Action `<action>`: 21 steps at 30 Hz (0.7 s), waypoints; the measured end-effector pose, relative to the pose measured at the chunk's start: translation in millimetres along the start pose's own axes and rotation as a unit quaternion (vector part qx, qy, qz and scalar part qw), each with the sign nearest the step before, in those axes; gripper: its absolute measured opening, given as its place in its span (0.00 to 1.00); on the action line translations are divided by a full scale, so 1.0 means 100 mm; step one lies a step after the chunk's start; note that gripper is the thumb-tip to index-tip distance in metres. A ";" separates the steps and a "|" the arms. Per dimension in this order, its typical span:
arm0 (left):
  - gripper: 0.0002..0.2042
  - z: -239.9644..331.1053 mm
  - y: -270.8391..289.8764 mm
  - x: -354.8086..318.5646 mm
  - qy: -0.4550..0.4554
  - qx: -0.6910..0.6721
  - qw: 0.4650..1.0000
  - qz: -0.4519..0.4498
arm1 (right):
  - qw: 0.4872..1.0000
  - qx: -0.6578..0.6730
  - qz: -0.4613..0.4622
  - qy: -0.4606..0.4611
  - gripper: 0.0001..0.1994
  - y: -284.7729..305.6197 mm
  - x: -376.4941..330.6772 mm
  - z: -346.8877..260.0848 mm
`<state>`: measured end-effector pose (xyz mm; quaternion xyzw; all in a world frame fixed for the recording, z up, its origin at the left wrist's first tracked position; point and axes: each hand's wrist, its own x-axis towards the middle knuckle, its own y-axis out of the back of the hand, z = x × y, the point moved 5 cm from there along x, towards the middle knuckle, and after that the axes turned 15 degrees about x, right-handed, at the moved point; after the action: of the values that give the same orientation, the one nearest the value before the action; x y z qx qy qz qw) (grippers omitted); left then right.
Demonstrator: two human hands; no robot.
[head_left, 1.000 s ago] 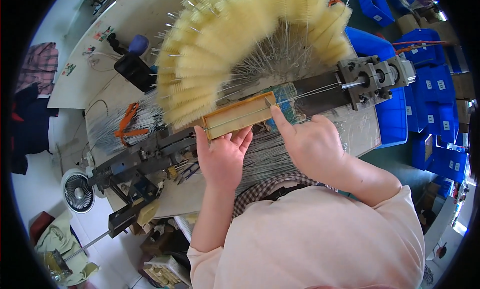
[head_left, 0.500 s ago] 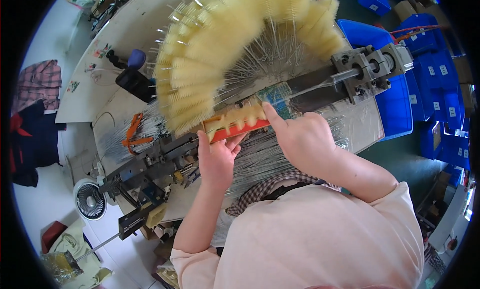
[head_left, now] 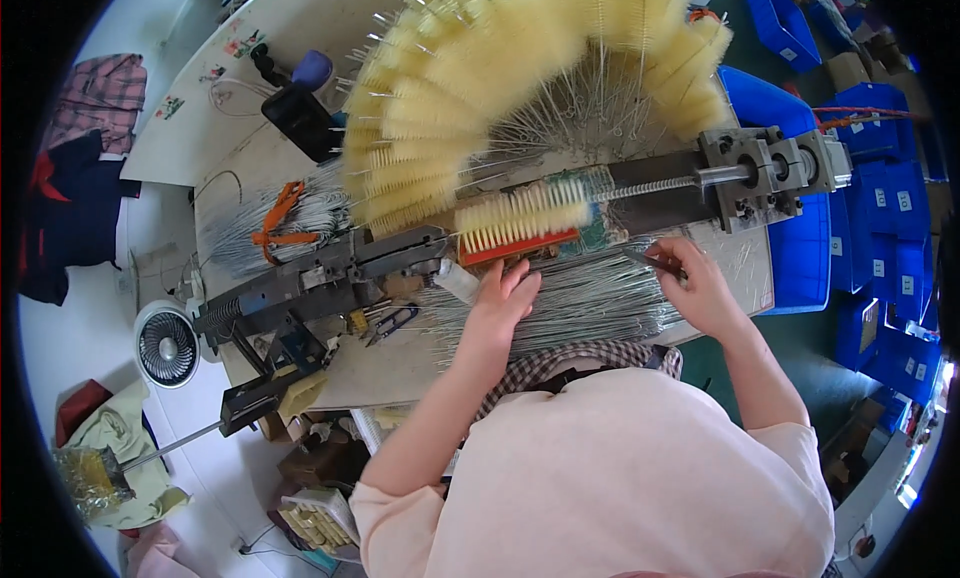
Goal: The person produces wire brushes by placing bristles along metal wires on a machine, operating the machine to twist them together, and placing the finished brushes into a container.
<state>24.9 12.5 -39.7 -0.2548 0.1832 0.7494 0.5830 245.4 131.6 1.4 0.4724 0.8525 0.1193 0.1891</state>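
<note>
We see the brush (head_left: pixel 522 218), pale yellow bristles on a red base, lying in the middle of the bench on the long dark machine (head_left: pixel 640 193) that runs from left to right. Our left hand (head_left: pixel 505 296) rests just near of it, fingers spread and loose, the fingertips at the red base; whether they press on it we cannot tell. Our right hand (head_left: pixel 698 283) is further right, well apart from the brush, and pinches a thin dark tool (head_left: pixel 655 262) between thumb and fingers, its tip pointing left. Under both hands lies a bed of wires (head_left: pixel 580 303), spread left to right along the near edge of the bench (head_left: pixel 400 363). Beyond the machine, a big fan of finished yellow brushes (head_left: pixel 500 68) stands on wire stems, arching across the far side. To the left, orange pliers (head_left: pixel 278 218) lie on another heap of wire. A small white fan (head_left: pixel 167 346) sits at the near left, below the bench. Blue bins (head_left: pixel 880 158) are stacked on the right.
</note>
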 end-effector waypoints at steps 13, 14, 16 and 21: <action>0.13 -1.55 2.06 -1.75 0.029 -0.452 0.660 0.599 | 0.964 -0.224 -0.113 -0.090 0.08 0.08 -0.06 0.46; 0.12 -1.36 2.00 -1.72 0.012 -0.381 0.676 0.630 | 0.963 -0.220 -0.108 -0.109 0.08 0.06 -0.05 0.44; 0.11 -1.30 2.08 -1.71 -0.006 -0.309 0.690 0.655 | 0.956 -0.250 -0.130 -0.085 0.08 0.02 -0.04 0.52; 0.14 -1.79 2.98 -2.00 0.033 0.049 0.714 0.698 | 0.971 -0.203 -0.116 -0.053 0.09 0.12 -0.05 0.51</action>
<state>-195.5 -321.2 -71.4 -0.0502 0.3641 0.9246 -0.1005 278.7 135.2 -38.9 0.3274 0.8485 0.2418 0.3383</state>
